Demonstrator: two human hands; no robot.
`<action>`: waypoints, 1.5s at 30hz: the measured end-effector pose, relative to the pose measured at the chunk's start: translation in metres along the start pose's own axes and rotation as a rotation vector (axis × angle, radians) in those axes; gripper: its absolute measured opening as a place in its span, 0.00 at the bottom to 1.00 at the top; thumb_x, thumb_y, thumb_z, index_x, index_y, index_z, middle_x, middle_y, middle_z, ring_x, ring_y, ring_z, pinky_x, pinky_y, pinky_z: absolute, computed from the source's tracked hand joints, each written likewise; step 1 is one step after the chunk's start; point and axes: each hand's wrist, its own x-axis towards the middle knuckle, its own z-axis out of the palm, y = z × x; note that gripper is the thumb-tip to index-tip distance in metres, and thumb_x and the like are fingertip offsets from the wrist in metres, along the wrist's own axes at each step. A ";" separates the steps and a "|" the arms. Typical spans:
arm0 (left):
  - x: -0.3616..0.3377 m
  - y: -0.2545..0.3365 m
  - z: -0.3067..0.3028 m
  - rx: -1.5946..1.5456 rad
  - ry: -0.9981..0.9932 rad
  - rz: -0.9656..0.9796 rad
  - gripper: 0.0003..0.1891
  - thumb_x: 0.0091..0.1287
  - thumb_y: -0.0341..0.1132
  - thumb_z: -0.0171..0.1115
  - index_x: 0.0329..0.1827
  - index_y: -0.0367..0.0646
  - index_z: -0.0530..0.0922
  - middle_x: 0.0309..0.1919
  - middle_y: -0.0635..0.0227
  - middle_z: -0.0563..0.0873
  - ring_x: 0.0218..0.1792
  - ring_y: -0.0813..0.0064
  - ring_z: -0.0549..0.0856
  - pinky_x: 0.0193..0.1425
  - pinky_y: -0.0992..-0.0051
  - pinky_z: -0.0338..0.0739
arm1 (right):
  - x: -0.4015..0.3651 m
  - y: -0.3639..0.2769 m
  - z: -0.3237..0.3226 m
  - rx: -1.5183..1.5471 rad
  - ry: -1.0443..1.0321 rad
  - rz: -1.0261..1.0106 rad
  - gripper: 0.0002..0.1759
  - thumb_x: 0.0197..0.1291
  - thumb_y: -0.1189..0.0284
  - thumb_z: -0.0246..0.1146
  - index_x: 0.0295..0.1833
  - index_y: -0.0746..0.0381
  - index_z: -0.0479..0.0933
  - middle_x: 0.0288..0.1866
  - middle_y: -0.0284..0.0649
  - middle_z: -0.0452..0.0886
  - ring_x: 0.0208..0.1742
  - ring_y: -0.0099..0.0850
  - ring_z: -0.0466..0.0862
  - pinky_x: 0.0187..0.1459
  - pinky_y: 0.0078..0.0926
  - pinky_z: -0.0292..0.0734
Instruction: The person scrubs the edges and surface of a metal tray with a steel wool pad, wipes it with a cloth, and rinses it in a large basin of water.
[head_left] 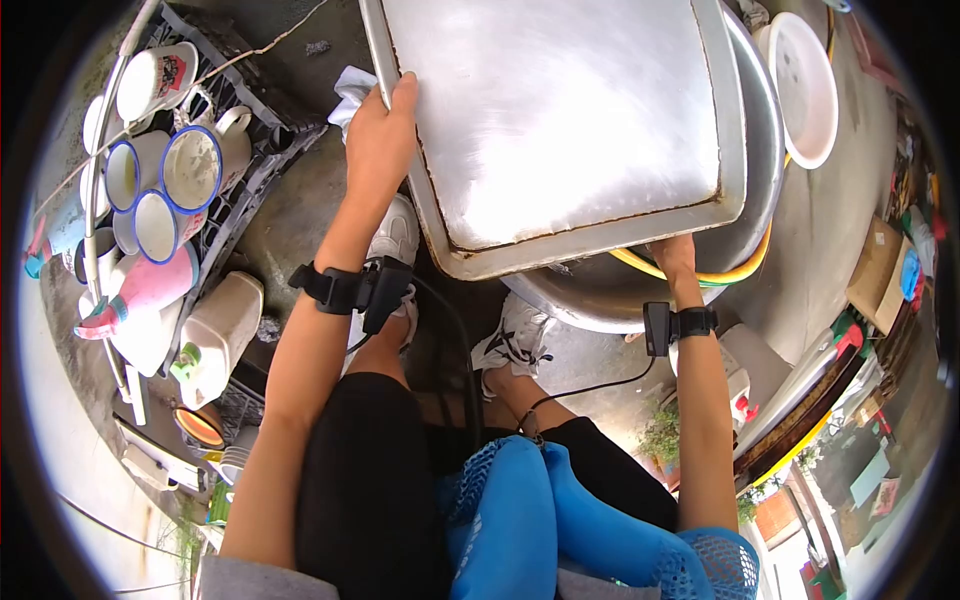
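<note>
A large shallow metal tray (565, 110) with brown stains along its inner edges is tilted up in front of me. My left hand (383, 135) grips its left rim, thumb along the edge. A white cloth (351, 92) shows just beside that hand. Behind and below the tray sits a wide metal basin (590, 312). My right hand (677, 252) reaches in under the tray's lower right edge, over the basin; its fingers are hidden by the tray. A yellow hose (735, 277) curves along the basin by my right wrist.
At left, enamel mugs (192, 168) with blue rims lie on a black plastic crate (262, 150). Below them are a pink spray bottle (160, 285) and a beige bin (222, 335). A white plastic basin (803, 90) stands upper right, a cardboard box (878, 275) at far right.
</note>
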 end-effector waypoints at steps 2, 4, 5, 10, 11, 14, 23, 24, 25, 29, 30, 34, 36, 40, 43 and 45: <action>-0.003 0.005 -0.003 0.013 -0.029 -0.023 0.31 0.72 0.57 0.50 0.56 0.35 0.81 0.34 0.52 0.87 0.40 0.58 0.86 0.50 0.63 0.77 | -0.009 0.035 -0.018 0.074 0.367 -0.125 0.17 0.60 0.72 0.66 0.54 0.65 0.79 0.50 0.58 0.82 0.52 0.56 0.82 0.53 0.45 0.77; -0.005 0.006 -0.002 0.004 -0.026 -0.045 0.31 0.72 0.57 0.49 0.56 0.35 0.81 0.35 0.51 0.87 0.41 0.56 0.86 0.51 0.62 0.77 | -0.024 0.047 -0.062 0.341 0.405 0.099 0.18 0.63 0.68 0.68 0.55 0.65 0.78 0.47 0.50 0.81 0.42 0.42 0.85 0.47 0.38 0.80; -0.004 0.007 -0.002 -0.004 -0.028 -0.061 0.31 0.72 0.57 0.49 0.56 0.35 0.81 0.37 0.49 0.87 0.43 0.55 0.86 0.52 0.61 0.77 | -0.041 0.025 -0.088 0.474 0.534 0.168 0.18 0.65 0.64 0.68 0.55 0.64 0.78 0.47 0.45 0.80 0.40 0.33 0.84 0.46 0.34 0.80; 0.001 -0.005 0.002 0.041 0.000 0.022 0.31 0.73 0.56 0.48 0.55 0.33 0.81 0.42 0.45 0.87 0.45 0.49 0.86 0.55 0.59 0.76 | -0.060 -0.036 -0.145 0.298 0.645 -0.219 0.17 0.67 0.68 0.66 0.58 0.63 0.80 0.53 0.40 0.81 0.48 0.28 0.83 0.53 0.25 0.77; 0.000 -0.003 0.002 0.031 -0.002 0.012 0.30 0.73 0.56 0.48 0.54 0.33 0.81 0.41 0.45 0.87 0.45 0.50 0.86 0.54 0.59 0.76 | -0.058 -0.066 -0.144 0.236 0.595 -0.413 0.16 0.67 0.69 0.66 0.58 0.61 0.81 0.55 0.39 0.81 0.50 0.29 0.83 0.53 0.25 0.77; -0.004 0.006 -0.003 0.015 -0.029 -0.024 0.30 0.73 0.55 0.48 0.53 0.32 0.81 0.41 0.45 0.87 0.45 0.50 0.86 0.54 0.59 0.77 | -0.053 -0.147 -0.117 0.151 0.368 -0.534 0.16 0.61 0.71 0.68 0.56 0.51 0.81 0.51 0.37 0.80 0.50 0.38 0.82 0.49 0.34 0.79; -0.004 0.004 -0.003 0.014 -0.034 -0.022 0.29 0.73 0.55 0.49 0.54 0.33 0.81 0.43 0.43 0.86 0.48 0.46 0.85 0.55 0.58 0.76 | -0.052 -0.232 -0.063 0.017 0.344 -0.774 0.10 0.52 0.74 0.68 0.41 0.52 0.80 0.41 0.35 0.75 0.40 0.34 0.81 0.35 0.34 0.81; -0.003 0.001 -0.001 0.014 -0.006 0.030 0.29 0.73 0.54 0.49 0.54 0.33 0.81 0.45 0.42 0.86 0.49 0.45 0.85 0.56 0.57 0.76 | -0.041 -0.218 -0.069 -0.008 0.389 -0.670 0.10 0.54 0.73 0.69 0.42 0.52 0.80 0.41 0.35 0.76 0.41 0.34 0.82 0.35 0.34 0.81; -0.002 -0.002 0.001 0.008 -0.004 0.026 0.29 0.73 0.54 0.49 0.54 0.33 0.81 0.45 0.42 0.86 0.49 0.45 0.85 0.56 0.57 0.76 | -0.031 -0.206 -0.077 -0.051 0.425 -0.543 0.09 0.55 0.72 0.69 0.41 0.52 0.80 0.41 0.34 0.76 0.42 0.35 0.82 0.36 0.34 0.81; 0.002 -0.008 0.006 0.028 0.026 0.047 0.31 0.73 0.54 0.48 0.56 0.30 0.80 0.48 0.40 0.85 0.53 0.43 0.84 0.59 0.57 0.75 | -0.025 -0.199 -0.078 -0.139 0.498 -0.495 0.09 0.52 0.74 0.69 0.40 0.52 0.80 0.42 0.35 0.76 0.41 0.36 0.81 0.35 0.35 0.81; 0.002 -0.009 0.006 0.033 0.033 0.057 0.31 0.73 0.54 0.48 0.56 0.29 0.79 0.48 0.39 0.85 0.53 0.42 0.83 0.60 0.57 0.74 | -0.032 -0.211 -0.073 -0.124 0.495 -0.569 0.10 0.51 0.75 0.68 0.40 0.52 0.80 0.42 0.35 0.76 0.39 0.36 0.80 0.34 0.35 0.80; -0.002 0.002 -0.002 0.001 -0.042 0.005 0.33 0.73 0.55 0.48 0.59 0.28 0.78 0.50 0.38 0.84 0.55 0.42 0.82 0.62 0.57 0.74 | -0.059 -0.253 -0.057 -0.085 0.336 -0.745 0.11 0.50 0.76 0.68 0.39 0.52 0.80 0.41 0.33 0.75 0.40 0.34 0.80 0.36 0.33 0.79; -0.001 0.001 -0.004 0.026 -0.066 0.016 0.33 0.73 0.55 0.48 0.59 0.27 0.77 0.50 0.37 0.84 0.55 0.42 0.82 0.62 0.57 0.74 | -0.054 -0.250 -0.060 -0.111 0.292 -0.752 0.10 0.53 0.75 0.68 0.41 0.52 0.80 0.41 0.32 0.76 0.42 0.34 0.81 0.39 0.35 0.80; 0.006 -0.018 0.008 0.020 0.036 0.072 0.32 0.71 0.59 0.52 0.53 0.32 0.81 0.33 0.55 0.85 0.39 0.60 0.84 0.49 0.64 0.76 | -0.018 -0.215 -0.078 -0.146 0.466 -0.618 0.15 0.46 0.78 0.67 0.41 0.52 0.81 0.40 0.36 0.74 0.37 0.35 0.79 0.33 0.33 0.80; 0.003 -0.012 0.007 0.000 0.033 0.057 0.32 0.71 0.58 0.52 0.53 0.32 0.81 0.32 0.56 0.84 0.38 0.61 0.84 0.48 0.65 0.76 | -0.027 -0.225 -0.072 -0.177 0.469 -0.601 0.14 0.47 0.78 0.67 0.41 0.52 0.81 0.40 0.37 0.74 0.37 0.35 0.79 0.33 0.32 0.79; -0.003 0.002 0.000 -0.013 -0.041 0.014 0.32 0.73 0.54 0.48 0.57 0.28 0.79 0.48 0.38 0.85 0.53 0.41 0.83 0.61 0.56 0.74 | -0.048 -0.245 -0.059 -0.108 0.433 -0.747 0.12 0.47 0.77 0.66 0.39 0.52 0.80 0.39 0.36 0.74 0.37 0.35 0.79 0.33 0.32 0.79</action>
